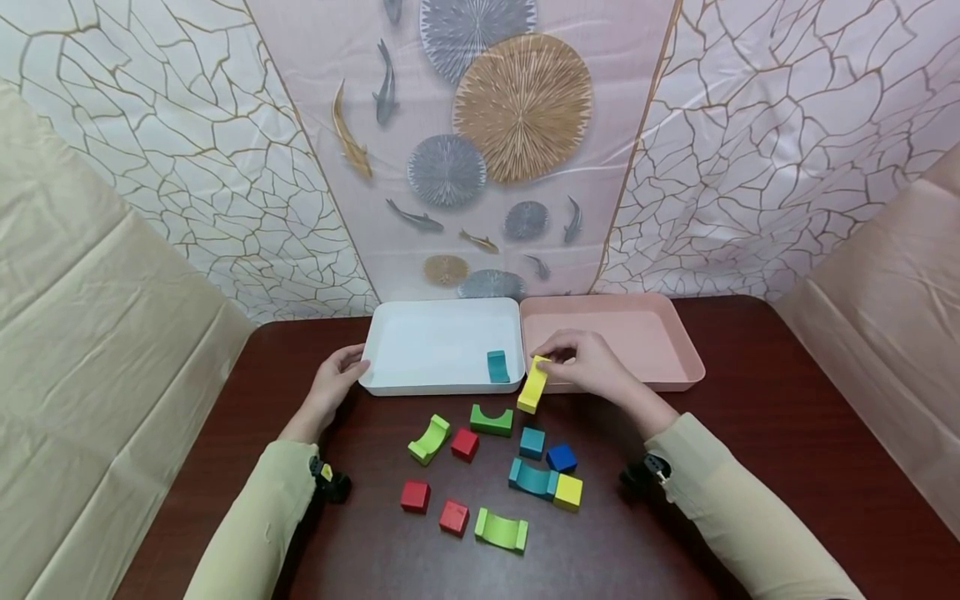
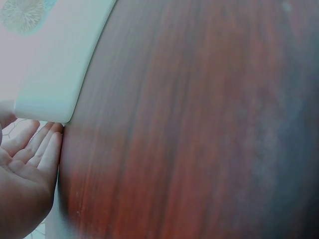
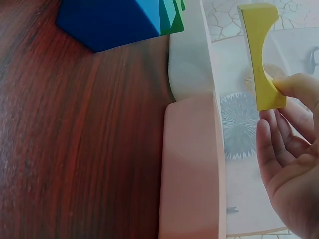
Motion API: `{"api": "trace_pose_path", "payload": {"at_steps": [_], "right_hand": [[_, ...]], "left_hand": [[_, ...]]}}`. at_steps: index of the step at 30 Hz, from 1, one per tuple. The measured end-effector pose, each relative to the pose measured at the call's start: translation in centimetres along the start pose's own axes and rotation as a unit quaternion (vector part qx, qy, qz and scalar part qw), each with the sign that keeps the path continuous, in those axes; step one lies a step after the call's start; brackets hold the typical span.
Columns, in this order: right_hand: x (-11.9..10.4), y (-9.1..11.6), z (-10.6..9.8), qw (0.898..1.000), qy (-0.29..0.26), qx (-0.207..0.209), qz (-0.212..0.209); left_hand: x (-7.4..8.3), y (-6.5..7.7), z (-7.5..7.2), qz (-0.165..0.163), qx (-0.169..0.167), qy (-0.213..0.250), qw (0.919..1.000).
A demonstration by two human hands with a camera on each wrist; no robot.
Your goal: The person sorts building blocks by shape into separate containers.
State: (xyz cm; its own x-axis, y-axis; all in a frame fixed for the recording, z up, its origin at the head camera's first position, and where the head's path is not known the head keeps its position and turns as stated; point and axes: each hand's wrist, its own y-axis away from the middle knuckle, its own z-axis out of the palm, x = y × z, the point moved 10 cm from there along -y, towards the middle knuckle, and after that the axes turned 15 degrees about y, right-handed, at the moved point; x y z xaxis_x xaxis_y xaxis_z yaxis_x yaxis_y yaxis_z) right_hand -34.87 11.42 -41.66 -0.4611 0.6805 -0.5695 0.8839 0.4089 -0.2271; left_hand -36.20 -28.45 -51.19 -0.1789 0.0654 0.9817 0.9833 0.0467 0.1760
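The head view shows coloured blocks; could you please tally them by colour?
Red cubes: 3
Yellow cube, yellow arch block: 2
Teal cube, teal arch blocks: 3
Light green arch blocks: 2
Dark green arch block: 1
Blue cube: 1
Total: 12

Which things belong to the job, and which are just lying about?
Likely the job:
yellow wooden-looking arched block in right hand
white plastic-looking rectangular tray by left hand
teal curved block inside it
adjoining pink rectangular tray

Loose on brown table, perhaps for later:
three red cubes
three green curved blocks
another teal curved block
teal cube, blue cube, yellow cube
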Motion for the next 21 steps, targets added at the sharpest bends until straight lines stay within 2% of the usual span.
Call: {"api": "trace_pose_path", "payload": {"at_steps": [21], "right_hand": [[-1.3, -2.9, 2.5, 1.000, -0.004, -0.007, 0.015]], "left_hand": [[-0.1, -0.3, -0.2, 0.004, -0.002, 0.003, 1.0000]]}}
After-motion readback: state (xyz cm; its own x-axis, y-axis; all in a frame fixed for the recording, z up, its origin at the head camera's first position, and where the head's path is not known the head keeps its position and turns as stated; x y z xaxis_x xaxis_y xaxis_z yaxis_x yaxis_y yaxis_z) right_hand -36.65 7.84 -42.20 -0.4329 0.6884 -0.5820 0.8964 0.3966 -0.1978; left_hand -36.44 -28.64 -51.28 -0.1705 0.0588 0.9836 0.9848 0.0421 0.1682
